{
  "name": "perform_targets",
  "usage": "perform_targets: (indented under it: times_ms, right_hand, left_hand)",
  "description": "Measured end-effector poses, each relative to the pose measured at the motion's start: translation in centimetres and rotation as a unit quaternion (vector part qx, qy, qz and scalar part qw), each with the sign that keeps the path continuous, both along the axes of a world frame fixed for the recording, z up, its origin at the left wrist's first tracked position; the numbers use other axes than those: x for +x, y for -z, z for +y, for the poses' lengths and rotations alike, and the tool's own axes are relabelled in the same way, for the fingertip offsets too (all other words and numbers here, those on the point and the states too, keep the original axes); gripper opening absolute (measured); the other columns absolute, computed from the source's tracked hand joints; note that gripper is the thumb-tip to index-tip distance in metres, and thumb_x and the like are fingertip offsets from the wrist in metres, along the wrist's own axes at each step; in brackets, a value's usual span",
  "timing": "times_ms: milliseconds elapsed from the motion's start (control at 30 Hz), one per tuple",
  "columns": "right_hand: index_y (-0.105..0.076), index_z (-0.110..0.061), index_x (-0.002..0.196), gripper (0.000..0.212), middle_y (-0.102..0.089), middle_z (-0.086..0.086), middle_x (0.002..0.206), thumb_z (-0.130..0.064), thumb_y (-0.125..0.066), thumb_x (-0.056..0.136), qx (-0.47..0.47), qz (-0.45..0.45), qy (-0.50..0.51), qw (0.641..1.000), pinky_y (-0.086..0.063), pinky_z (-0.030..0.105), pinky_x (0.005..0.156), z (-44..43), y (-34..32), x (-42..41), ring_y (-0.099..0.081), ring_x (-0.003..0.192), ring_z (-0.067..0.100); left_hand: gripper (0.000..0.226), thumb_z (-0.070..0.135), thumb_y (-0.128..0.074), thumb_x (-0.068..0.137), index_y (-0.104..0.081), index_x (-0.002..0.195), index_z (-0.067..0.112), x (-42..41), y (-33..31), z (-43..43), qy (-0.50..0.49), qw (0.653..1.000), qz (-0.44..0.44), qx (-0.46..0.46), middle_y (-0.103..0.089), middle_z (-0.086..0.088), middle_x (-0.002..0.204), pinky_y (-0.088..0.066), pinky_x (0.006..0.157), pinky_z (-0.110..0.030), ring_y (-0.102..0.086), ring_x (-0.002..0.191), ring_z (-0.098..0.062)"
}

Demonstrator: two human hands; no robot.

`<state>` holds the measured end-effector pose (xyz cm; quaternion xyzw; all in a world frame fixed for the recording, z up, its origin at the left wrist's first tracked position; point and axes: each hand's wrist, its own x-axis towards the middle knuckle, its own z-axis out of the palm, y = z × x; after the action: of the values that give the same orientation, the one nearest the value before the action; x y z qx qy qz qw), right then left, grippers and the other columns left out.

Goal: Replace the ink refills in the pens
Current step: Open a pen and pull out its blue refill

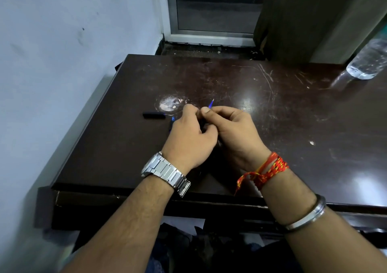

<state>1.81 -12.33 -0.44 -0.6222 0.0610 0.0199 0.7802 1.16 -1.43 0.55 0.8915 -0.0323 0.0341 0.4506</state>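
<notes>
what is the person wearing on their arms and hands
Both forearms are bare, with no sleeves in view. The left hand has a silver metal link watch at its wrist. The right hand has a knotted red and yellow thread band at the wrist and a plain steel bangle further up the forearm.

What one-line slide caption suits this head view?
Both hands, left hand and right hand, grip a blue-tipped pen refill above a scratched dark desk.

dark scratched table point(272, 126) bears a black pen cap point(154, 114), clear bottle point(368, 61)
</notes>
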Motion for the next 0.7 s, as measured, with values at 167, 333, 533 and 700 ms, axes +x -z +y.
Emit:
perform_targets:
  times_ms: [167, 333, 533, 700]
  right_hand:
    - [-0.064, -0.011, 0.073, 0.021, -0.060, 0.000, 0.061, -0.014, -0.061, 0.094, 0.052, -0.094, 0.216, 0.970, -0.046, 0.023, 0.047, -2.7, -1.9, 1.2, -0.051, 0.051, 0.011]
    - [-0.068, -0.009, 0.069, 0.022, -0.059, 0.004, 0.055, -0.018, -0.069, 0.089, -0.062, -0.061, 0.157, 0.984, -0.050, 0.026, 0.049, -3.0, -1.4, 0.5, -0.053, 0.048, 0.012]
    - [-0.071, -0.008, 0.065, 0.026, -0.063, 0.002, 0.052, -0.024, -0.074, 0.086, -0.097, -0.011, 0.084, 0.992, -0.053, 0.027, 0.053, -1.4, -0.7, 0.4, -0.057, 0.048, 0.012]
    - [-0.068, -0.006, 0.078, 0.021, -0.068, 0.002, 0.062, -0.023, -0.069, 0.090, -0.064, 0.009, 0.106, 0.992, -0.054, 0.023, 0.052, -2.0, -0.6, 0.3, -0.065, 0.054, 0.012]
  left_hand:
    - [0.019, 0.039, -0.060, 0.078, -0.054, 0.085, 0.022, -0.4, -0.1, 0.5, 0.033, 0.987, 0.117, 0.109, -0.059, 0.007, 0.073, -0.035, 0.049, -0.023, -0.056, 0.065, -0.008]
    - [0.013, 0.035, -0.061, 0.077, -0.062, 0.071, 0.024, -0.5, -0.7, 0.5, -0.058, 0.998, 0.017, 0.005, -0.060, 0.012, 0.054, -0.034, 0.041, -0.010, -0.055, 0.050, 0.001]
    - [0.021, 0.034, -0.073, 0.079, -0.067, 0.067, 0.018, -0.8, -0.4, -0.2, -0.035, 0.999, 0.008, 0.005, -0.054, 0.016, 0.038, -0.031, 0.037, -0.006, -0.051, 0.038, 0.002]
    - [0.020, 0.028, -0.068, 0.078, -0.070, 0.071, 0.010, 0.9, -0.5, 3.0, -0.159, 0.980, 0.043, 0.114, -0.067, 0.000, 0.062, -0.038, 0.053, -0.020, -0.064, 0.066, -0.019]
